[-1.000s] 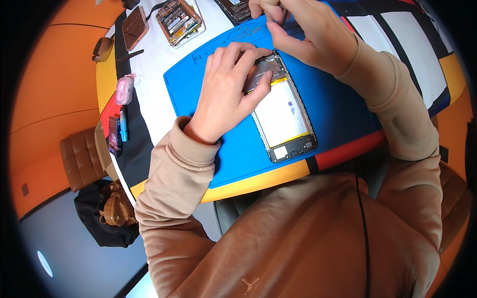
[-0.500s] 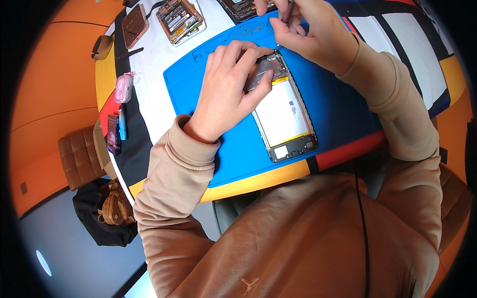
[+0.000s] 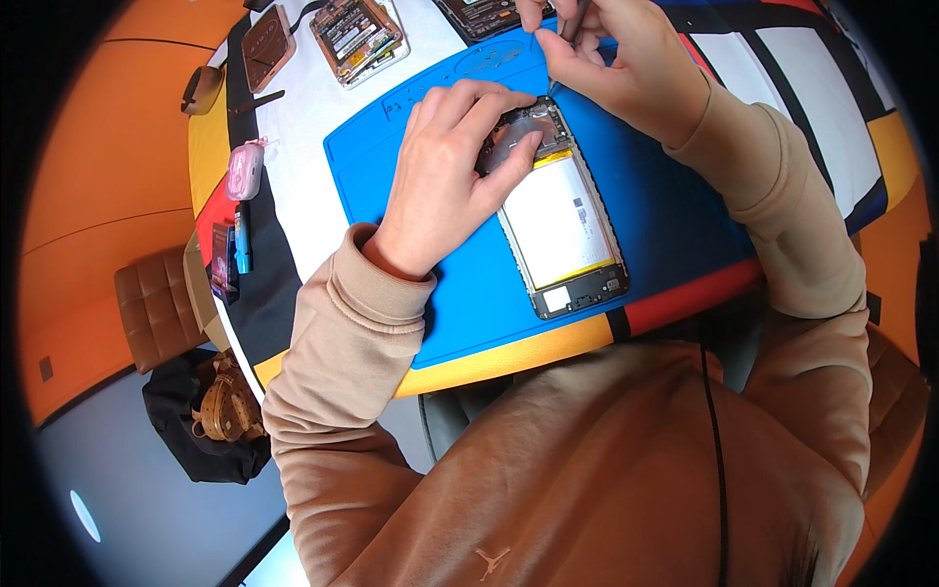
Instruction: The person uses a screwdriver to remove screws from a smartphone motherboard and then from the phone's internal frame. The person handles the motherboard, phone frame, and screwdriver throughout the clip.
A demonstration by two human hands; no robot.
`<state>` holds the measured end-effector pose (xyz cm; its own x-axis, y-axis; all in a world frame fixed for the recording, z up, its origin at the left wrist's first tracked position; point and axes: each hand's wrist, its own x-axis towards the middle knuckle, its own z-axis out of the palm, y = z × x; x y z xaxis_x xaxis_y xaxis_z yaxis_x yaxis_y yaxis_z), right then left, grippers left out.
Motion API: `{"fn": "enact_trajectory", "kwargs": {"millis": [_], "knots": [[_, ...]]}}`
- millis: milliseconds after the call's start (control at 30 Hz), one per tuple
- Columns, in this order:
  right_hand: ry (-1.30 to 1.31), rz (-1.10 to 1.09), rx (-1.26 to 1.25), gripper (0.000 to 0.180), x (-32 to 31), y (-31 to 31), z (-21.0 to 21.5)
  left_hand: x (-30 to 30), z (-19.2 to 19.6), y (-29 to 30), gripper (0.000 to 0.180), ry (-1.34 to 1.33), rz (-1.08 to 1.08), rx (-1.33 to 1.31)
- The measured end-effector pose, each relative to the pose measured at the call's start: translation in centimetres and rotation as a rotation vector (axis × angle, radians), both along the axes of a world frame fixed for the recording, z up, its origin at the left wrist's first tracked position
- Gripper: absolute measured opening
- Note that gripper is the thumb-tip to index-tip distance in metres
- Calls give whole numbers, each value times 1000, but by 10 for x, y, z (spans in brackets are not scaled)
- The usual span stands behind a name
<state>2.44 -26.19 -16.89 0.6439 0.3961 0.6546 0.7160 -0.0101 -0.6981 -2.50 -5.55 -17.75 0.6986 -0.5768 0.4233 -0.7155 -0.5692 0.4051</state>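
Observation:
An opened phone point(image 3: 559, 223) lies on a blue work mat point(image 3: 675, 201), its big white battery and dark circuitry exposed. My left hand point(image 3: 440, 171) is wrapped over the phone's upper end, fingers along the far edge and thumb across the metal cover, hiding part of the board. My right hand point(image 3: 626, 64) pinches a thin screwdriver point(image 3: 578, 22) that points down. Its slim tip meets the phone's upper right corner; whether it sits in a screw is too small to tell.
Beyond the mat lie another opened phone point(image 3: 357, 39), a dark device point(image 3: 479, 18) and a brown phone-shaped panel point(image 3: 267, 49). Several tiny parts rest along the mat's far edge. At the left are a pink case point(image 3: 245, 171), a blue pen-like tube point(image 3: 243, 240) and a small box point(image 3: 224, 262).
My right hand and the screwdriver have shifted very slightly right. The left hand stays on the phone, which keeps nearly the same place.

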Motion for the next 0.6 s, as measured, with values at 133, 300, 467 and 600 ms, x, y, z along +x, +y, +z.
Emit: {"fn": "enact_trajectory", "kwargs": {"millis": [133, 300, 467, 600], "knots": [[49, -36, -23, 24, -4, -4, 2, -1, 3, 1, 29, -4, 20, 61], [98, -102, -52, 25, -10, -4, 11, -1, 4, 1, 29, -4, 22, 56], [83, -134, -53, 27, -12, -7, 15, -1, 5, 0, 29, -17, 22, 45], [198, -81, 6, 27, -13, -6, 14, -3, 6, -1, 23, 43, 54, -5]]}}
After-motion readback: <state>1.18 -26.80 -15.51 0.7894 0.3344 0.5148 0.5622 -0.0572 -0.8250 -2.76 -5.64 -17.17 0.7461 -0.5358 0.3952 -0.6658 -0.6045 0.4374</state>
